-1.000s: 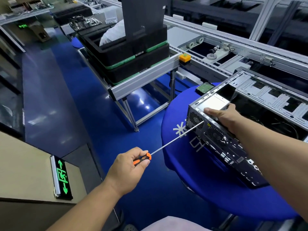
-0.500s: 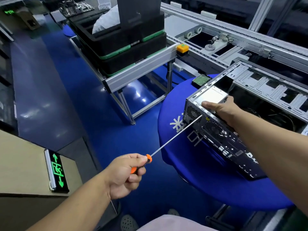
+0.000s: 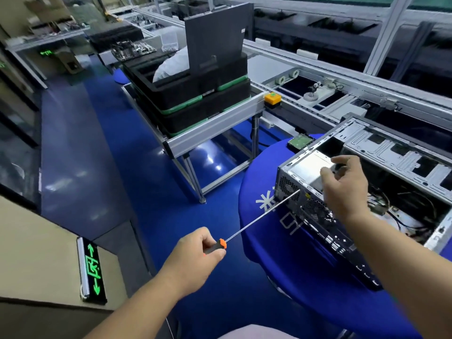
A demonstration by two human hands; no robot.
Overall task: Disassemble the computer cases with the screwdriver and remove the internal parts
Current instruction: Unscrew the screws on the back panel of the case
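Even overhead light fills the scene, bright at centre and dimmer toward the upper left corner. White glare patches shine on the glossy blue floor (image 3: 137, 192) beneath the aluminium-framed conveyor stand (image 3: 215, 128). Wide-angle distortion bends straight rails near the frame edges. The right hand (image 3: 347, 189) shows slight motion blur; far background is soft.

Your left hand (image 3: 195, 258) is curled in a fist, forearm reaching up from the lower left. Your right hand (image 3: 347, 184) hangs loose, fingers (image 3: 329, 172) spread and slightly bent, forearm stretching in from the lower right.
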